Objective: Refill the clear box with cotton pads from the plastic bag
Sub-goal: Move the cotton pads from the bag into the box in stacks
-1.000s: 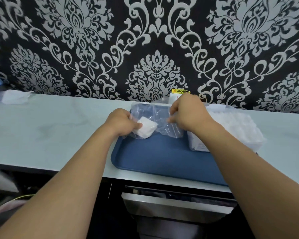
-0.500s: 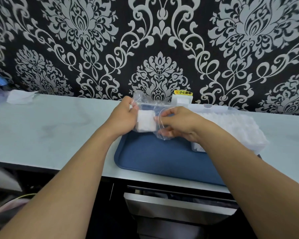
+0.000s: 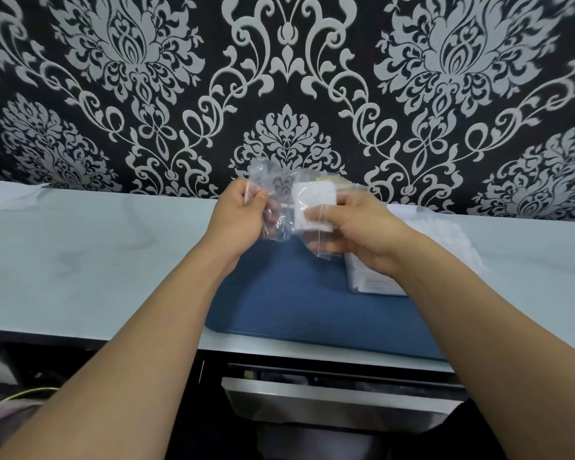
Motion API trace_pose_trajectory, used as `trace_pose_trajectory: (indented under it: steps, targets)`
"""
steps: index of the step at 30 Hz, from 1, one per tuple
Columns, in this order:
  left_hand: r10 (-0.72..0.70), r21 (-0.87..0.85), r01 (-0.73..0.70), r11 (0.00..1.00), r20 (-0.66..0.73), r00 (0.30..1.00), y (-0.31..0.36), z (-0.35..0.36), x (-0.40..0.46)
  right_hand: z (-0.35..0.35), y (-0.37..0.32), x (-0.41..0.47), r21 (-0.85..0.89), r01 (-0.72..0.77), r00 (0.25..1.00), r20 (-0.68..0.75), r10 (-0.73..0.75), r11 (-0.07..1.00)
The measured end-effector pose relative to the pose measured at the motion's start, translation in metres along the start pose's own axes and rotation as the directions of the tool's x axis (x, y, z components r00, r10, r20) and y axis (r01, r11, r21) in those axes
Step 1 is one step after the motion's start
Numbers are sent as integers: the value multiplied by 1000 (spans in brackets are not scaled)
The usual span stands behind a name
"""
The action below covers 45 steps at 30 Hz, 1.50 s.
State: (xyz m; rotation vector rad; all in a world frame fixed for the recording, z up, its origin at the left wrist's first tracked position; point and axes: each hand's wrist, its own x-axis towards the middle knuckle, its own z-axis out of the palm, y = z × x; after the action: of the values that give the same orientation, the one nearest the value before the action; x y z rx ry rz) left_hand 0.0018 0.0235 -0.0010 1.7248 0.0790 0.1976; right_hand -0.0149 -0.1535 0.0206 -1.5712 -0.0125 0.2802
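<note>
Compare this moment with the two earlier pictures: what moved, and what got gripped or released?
The bag went from low over the tray up to wall height. The pads passed from the left hand, which now pinches the bag's left edge, to the right hand, which grips them through the plastic. The tray, the big pack and the tissue stayed put.

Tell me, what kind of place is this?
Probably a hotel or guest-service counter, though I can't be sure: a pale countertop against ornate damask wallpaper, with a blue tray for restocking cotton pads.
</note>
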Motion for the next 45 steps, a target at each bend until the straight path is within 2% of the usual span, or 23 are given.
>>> trace_pose_trajectory:
  steps: [3, 5, 7, 11, 14, 18, 20, 23, 24, 26, 28, 29, 32, 35, 41, 45]
  targets:
    - [-57, 99, 62, 993, -47, 997, -6, -3, 5, -19, -7, -11, -37, 81, 995, -47, -82, 996]
    - [-97, 260, 113, 959, -75, 992, -14, -9, 9, -38, -9, -18, -93, 125, 989, -72, -132, 988]
    - [-129, 415, 176, 893, -138, 982, -18, -15, 9, -55, -9, -24, -214, 144, 985, -62, -161, 966]
    - [-184, 639, 242, 730, -157, 970, -14, -16, 5, -82, -3, -30, -305, 120, 987, -69, -147, 945]
    - [-139, 699, 231, 677, -186, 973, -8, -11, 1, -92, -1, -32, -395, 166, 973, -81, -214, 904]
    - [10, 772, 136, 621, -182, 983, 2, -1, -6, -90, -1, -36, -490, 299, 941, 7, -340, 818]
    - [137, 767, 25, 641, -147, 980, 5, 6, -8, -88, 0, -35, -581, 357, 919, 79, -386, 731]
    - [402, 622, -308, 720, -12, 916, 16, 23, -14, -89, 6, -30, -679, 418, 895, 195, -401, 603]
    - [452, 541, -404, 738, 50, 891, 20, 29, -17, -88, 8, -28, -697, 426, 892, 218, -395, 577]
    - [425, 399, -497, 770, 261, 867, 23, 43, -24, -88, 12, -23, -723, 432, 890, 246, -384, 539]
    - [352, 375, -551, 746, 481, 803, 18, 55, -29, -89, 13, -18, -777, 430, 885, 263, -383, 459]
    - [329, 381, -576, 723, 543, 773, 14, 60, -30, -90, 13, -15, -808, 425, 883, 271, -383, 408]
    - [309, 437, -616, 655, 590, 746, 6, 70, -28, -87, 11, -13, -884, 397, 887, 299, -353, 248]
    - [313, 459, -623, 633, 585, 748, 4, 73, -24, -80, 10, -14, -908, 387, 893, 325, -310, 163]
    - [254, 463, -591, 660, 604, 756, 7, 76, -25, -77, 10, -14, -927, 359, 927, 341, -154, 110]
    - [181, 449, -473, 758, 552, 814, 8, 74, -29, -72, 8, -12, -958, 287, 958, 287, -13, 4]
